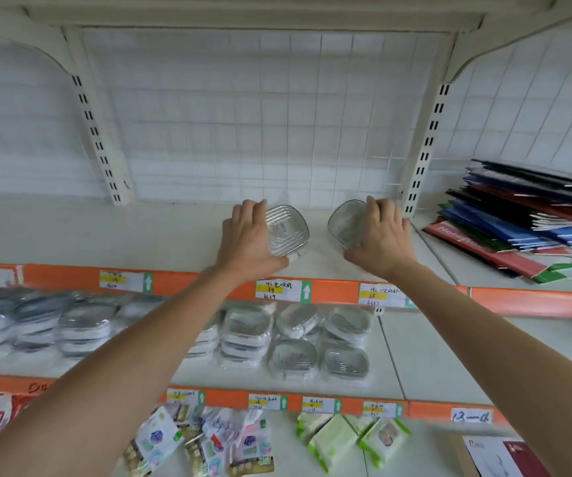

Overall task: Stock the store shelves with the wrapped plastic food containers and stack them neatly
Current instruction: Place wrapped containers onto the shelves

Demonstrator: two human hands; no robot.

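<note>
Left hand (pixel 248 235) and right hand (pixel 381 232) each grip a container (pixel 289 228) on the shelf (pixel 174 235).

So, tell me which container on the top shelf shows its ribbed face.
The container in the left hand: the left container faces the camera; the right container is turned away.

Both arms stretched forward; left hand (pixel 251 235) and right hand (pixel 379 232) each gripping, fingers curled.

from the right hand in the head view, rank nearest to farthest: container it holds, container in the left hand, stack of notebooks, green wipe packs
1. Container gripped by the right hand, top shelf.
2. Container in the left hand, just left.
3. Stack of notebooks, right end of that shelf.
4. Green wipe packs, bottom shelf, well below.
</note>
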